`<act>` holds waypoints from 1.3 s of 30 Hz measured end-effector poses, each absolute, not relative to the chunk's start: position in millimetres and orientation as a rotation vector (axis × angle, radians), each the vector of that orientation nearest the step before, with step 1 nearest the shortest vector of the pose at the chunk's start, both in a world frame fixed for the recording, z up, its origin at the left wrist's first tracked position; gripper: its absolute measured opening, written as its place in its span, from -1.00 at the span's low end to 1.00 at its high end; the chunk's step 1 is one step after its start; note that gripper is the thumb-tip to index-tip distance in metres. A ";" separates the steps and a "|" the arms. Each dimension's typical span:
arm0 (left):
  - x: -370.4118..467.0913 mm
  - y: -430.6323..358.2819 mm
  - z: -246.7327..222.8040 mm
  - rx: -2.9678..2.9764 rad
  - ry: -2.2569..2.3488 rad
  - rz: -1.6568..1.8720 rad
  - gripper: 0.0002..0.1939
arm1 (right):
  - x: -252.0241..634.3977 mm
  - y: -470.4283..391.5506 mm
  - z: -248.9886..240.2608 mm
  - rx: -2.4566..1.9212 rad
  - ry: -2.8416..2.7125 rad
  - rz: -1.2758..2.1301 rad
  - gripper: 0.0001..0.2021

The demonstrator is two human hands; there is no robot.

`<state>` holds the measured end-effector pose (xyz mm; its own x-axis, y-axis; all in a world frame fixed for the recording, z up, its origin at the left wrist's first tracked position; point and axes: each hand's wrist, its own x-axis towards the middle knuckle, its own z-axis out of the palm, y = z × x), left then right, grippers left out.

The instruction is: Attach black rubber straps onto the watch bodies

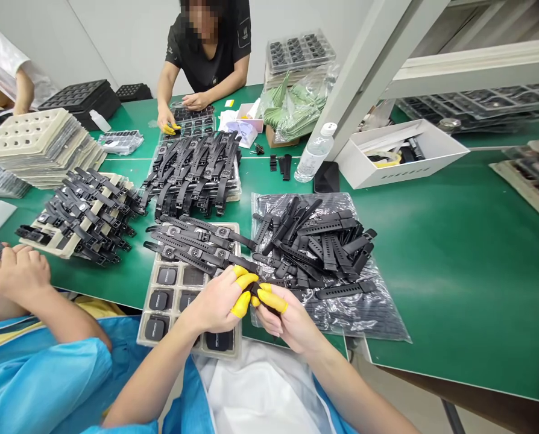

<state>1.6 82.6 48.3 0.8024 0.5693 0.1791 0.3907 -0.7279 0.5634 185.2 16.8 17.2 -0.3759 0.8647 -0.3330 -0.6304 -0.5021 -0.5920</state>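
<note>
Yellow finger cots cover several fingertips of my left hand (219, 301) and my right hand (285, 316). The two meet above the tray's right edge, pinching a small black watch part (254, 288) between them. A dark strap end shows along the fingers of my right hand; the fingers hide most of the piece. Under my left hand lies a beige compartment tray (143, 328) with square black watch cases (160, 299) in its pockets. Strapped watches (192, 244) lie across its far rows. Beyond my right hand, loose black watch straps (328, 241) are heaped on a clear plastic bag (373, 316).
More strapped watches (197, 169) are stacked on trays ahead, others (88, 217) to the left. A water bottle (315, 154), a phone (327, 177) and a white box (398, 154) stand behind the straps. Co-workers sit at left and opposite; one's hand (20, 274) holds a strap.
</note>
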 end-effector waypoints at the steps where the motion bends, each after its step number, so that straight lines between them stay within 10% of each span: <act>1: 1.6 82.3 48.5 2.475 0.712 0.465 -0.60 | 184.9 16.9 17.0 -0.778 -0.462 1.984 -0.61; 31: 2.5 80.5 46.0 2.372 0.661 0.586 -0.55 | 183.9 2.8 2.2 -0.890 -0.707 1.811 -0.60; 39: 9.6 74.4 45.8 1.925 0.737 1.082 -0.76 | 190.6 5.2 3.8 -0.976 -0.853 1.869 -0.49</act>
